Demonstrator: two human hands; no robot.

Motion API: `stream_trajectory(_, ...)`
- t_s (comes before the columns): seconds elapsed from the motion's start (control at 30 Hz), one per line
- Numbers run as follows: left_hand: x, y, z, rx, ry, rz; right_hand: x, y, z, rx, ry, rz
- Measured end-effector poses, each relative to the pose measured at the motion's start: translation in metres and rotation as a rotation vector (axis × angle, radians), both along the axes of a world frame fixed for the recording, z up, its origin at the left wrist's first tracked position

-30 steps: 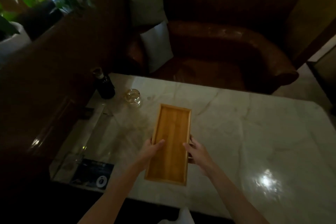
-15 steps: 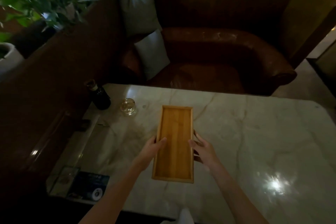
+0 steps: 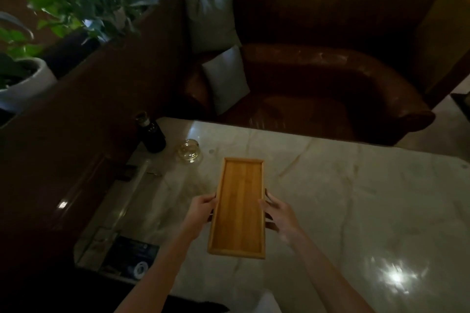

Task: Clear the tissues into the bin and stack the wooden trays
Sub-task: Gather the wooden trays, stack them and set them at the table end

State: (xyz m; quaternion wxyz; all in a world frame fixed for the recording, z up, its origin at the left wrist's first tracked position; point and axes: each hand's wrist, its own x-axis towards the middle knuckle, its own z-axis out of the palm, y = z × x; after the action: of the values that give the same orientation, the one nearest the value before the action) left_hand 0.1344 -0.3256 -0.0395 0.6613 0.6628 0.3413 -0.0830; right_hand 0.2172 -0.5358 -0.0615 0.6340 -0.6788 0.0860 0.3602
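Marble worktop (image 3: 356, 211) stretches out beneath your grip, bare of tissues in view. Between your hands runs the wooden tray (image 3: 239, 207), its long axis pointing straight away from you. Your left hand (image 3: 201, 211) and right hand (image 3: 278, 213) clamp its long sides, equally near. Whether a second tray sits under it, you cannot tell. Compared with a second ago, the tray has squared up from its slight tilt. A glass ashtray (image 3: 189, 151) lies beyond your left hand.

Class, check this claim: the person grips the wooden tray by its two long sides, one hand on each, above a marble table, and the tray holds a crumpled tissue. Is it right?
Not quite. The head view shows the wooden tray empty. The rest stands: the left hand and right hand grip its long sides above the marble table.
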Motion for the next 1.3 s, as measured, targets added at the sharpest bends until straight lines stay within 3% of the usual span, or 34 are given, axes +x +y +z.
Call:
stream_trajectory(0.37, -0.05, 0.161, 0.016, 0.099, -0.053, 0.102, -0.029, 0.181, 0.006, -0.069, -0.051, 0.085)
stream_trajectory(0.73, -0.102, 0.353, 0.009, 0.165, 0.138, 0.241, -0.096, 0.385, 0.001, 0.002, 0.108, 0.143)
stream_trajectory(0.9, -0.108, 0.4, -0.005, 0.108, 0.255, 0.268, -0.109, 0.438, 0.001, 0.007, 0.147, 0.203)
stream_trajectory(1.3, -0.098, 0.432, -0.04, 0.198, 0.193, 0.244, -0.108, 0.491, -0.021, -0.221, 0.198, 0.317)
